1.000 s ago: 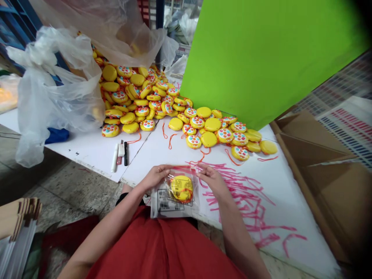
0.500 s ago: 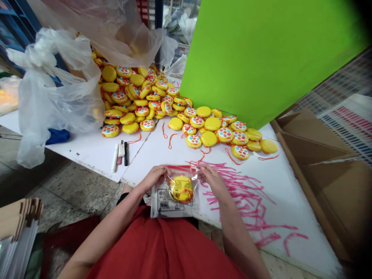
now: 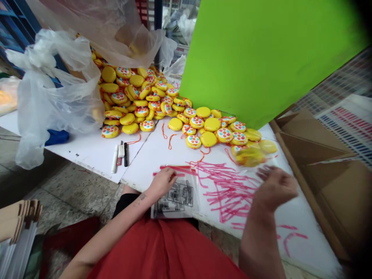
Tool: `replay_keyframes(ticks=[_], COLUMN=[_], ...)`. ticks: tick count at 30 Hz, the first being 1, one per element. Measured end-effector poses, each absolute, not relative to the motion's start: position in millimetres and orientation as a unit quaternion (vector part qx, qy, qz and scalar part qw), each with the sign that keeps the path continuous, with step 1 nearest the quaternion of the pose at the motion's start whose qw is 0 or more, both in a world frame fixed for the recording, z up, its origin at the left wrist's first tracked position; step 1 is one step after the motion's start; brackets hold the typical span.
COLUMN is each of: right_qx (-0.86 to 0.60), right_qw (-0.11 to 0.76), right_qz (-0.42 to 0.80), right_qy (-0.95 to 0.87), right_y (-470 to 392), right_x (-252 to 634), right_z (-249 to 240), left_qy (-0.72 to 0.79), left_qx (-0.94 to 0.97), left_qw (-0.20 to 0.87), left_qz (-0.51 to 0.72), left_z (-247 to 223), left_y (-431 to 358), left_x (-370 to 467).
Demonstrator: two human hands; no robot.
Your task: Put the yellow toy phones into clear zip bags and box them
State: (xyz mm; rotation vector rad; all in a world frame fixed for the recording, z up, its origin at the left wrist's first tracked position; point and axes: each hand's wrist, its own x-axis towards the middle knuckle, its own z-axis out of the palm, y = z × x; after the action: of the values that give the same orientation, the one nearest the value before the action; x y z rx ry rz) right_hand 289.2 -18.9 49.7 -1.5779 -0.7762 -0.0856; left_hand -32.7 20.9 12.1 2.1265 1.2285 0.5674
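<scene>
Clear printed bags [image 3: 177, 197] lie at the table's front edge, red strips along their tops. My left hand [image 3: 165, 180] rests on their upper part with its fingers pressed together; what they pinch is too small to make out. At the right, my right hand [image 3: 274, 184] is smeared by motion, so its fingers are unclear. Just beyond it a blurred yellow toy [image 3: 250, 155] in clear film is in front of the nearest loose toys. Whether that hand touches it cannot be seen. Many yellow toys with coloured dots [image 3: 225, 135] are piled behind.
Pink strips [image 3: 232, 190] are scattered right of the bags. Pens [image 3: 126, 154] lie at the left. A green panel [image 3: 255, 58] stands behind the toys, an open cardboard box [image 3: 334, 186] at the right. Big plastic bags [image 3: 64, 89] hang at the back left.
The bagged yellow toy has moved from between my hands to the right. My right hand has swung right and away from the bags. My left hand now lies over the flat bags.
</scene>
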Motion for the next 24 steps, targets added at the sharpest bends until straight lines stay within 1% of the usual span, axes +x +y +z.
replay_keyframes(ticks=[1, 2, 3, 7, 10, 12, 15, 18, 20, 24], right_qx=[-0.667, -0.651, -0.649, -0.686, -0.670, -0.656, -0.670, -0.701, -0.719, -0.732], right_qw=[0.671, 0.687, 0.684, 0.570, 0.482, 0.421, 0.312, 0.208, 0.168, 0.129], right_qz=[-0.103, -0.139, -0.151, -0.060, 0.018, 0.046, 0.055, 0.050, 0.029, -0.021], right_qy=[-0.308, -0.293, -0.298, -0.448, -0.565, -0.625, -0.672, -0.680, -0.674, -0.669], right_y=[-17.9, -15.7, -12.2, 13.3, 45.8, 72.4, 109.7, 130.2, 132.0, 120.5], right_x=[294.4, 295.8, 293.5, 262.7, 236.7, 223.1, 207.7, 194.3, 184.1, 160.7], right_z=[54.0, 57.0, 58.4, 47.4, 30.1, 19.0, 6.3, -0.4, -1.5, 3.0], left_qy=[0.461, 0.460, 0.461, 0.462, 0.463, 0.458, 0.442, 0.421, 0.394, 0.328], left_qx=[0.827, 0.844, 0.855, 0.873, 0.878, 0.882, 0.889, 0.896, 0.905, 0.925], left_qw=[0.259, 0.219, 0.186, 0.119, 0.078, 0.050, 0.034, 0.033, 0.034, 0.069], left_qz=[0.193, 0.169, 0.148, 0.098, 0.092, 0.100, 0.113, 0.135, 0.158, 0.178], left_z=[11.5, 10.5, 9.1, 2.2, -1.4, -2.6, -2.6, -1.3, -0.7, -2.4], left_y=[19.4, 18.0, 16.9, 14.7, 14.4, 13.9, 12.5, 11.4, 11.3, 12.6], left_x=[-28.4, -24.1, -20.1, -8.8, -6.4, -6.9, -9.1, -11.8, -13.4, -15.8])
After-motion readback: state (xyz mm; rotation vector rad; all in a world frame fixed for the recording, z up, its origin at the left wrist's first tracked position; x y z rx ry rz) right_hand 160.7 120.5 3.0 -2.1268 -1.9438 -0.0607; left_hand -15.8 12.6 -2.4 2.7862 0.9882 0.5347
